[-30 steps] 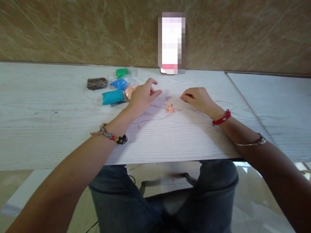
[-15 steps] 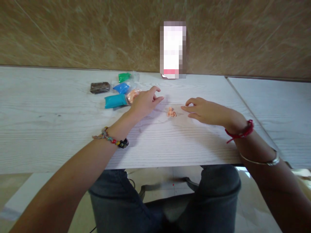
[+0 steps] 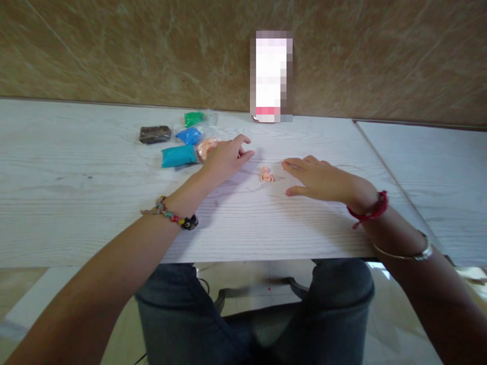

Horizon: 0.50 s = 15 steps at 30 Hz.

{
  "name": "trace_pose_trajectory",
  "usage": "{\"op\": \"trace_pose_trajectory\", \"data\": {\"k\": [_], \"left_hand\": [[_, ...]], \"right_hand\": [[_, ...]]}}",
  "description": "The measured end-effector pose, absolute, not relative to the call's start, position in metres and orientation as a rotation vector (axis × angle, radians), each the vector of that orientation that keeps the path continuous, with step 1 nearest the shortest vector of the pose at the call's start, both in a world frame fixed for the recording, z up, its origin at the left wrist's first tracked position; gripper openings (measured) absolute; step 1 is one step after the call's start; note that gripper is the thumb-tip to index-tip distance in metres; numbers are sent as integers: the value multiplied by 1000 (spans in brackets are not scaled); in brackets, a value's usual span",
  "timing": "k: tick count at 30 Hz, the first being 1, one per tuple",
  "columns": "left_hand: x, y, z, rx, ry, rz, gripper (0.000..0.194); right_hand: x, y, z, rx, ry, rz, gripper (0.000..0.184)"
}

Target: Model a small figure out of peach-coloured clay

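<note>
One small peach-coloured figure (image 3: 267, 175) lies on the counter (image 3: 76, 213) between your left hand (image 3: 227, 153), half-curled with thumb and forefinger parted, and your right hand (image 3: 321, 180), spread, palm down, near it.

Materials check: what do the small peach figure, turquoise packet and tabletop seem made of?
Small peach figure: probably modelling clay, fairly matte, given its soft, rounded lumps.
Turquoise packet: likely plastic film around a soft filling, smooth with slight sheen.
Tabletop: wood or wood-look laminate, low sheen; pale grain shows, but which is unclear.
</note>
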<state>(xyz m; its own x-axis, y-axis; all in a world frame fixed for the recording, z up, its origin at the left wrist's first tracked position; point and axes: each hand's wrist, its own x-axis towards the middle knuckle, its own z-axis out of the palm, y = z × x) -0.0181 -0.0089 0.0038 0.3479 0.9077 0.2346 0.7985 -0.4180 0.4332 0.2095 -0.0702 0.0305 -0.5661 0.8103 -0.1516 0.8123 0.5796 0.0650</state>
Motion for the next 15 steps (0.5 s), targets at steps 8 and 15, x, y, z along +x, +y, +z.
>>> {"op": "trace_pose_trajectory", "data": {"k": [8, 15], "left_hand": [[-17, -10, 6, 2359, 1534, 632, 31], [-17, -8, 5, 2364, 1528, 627, 32]], "right_hand": [[209, -73, 34, 1376, 2581, -106, 59], [212, -71, 30, 1398, 2604, -148, 65]]}}
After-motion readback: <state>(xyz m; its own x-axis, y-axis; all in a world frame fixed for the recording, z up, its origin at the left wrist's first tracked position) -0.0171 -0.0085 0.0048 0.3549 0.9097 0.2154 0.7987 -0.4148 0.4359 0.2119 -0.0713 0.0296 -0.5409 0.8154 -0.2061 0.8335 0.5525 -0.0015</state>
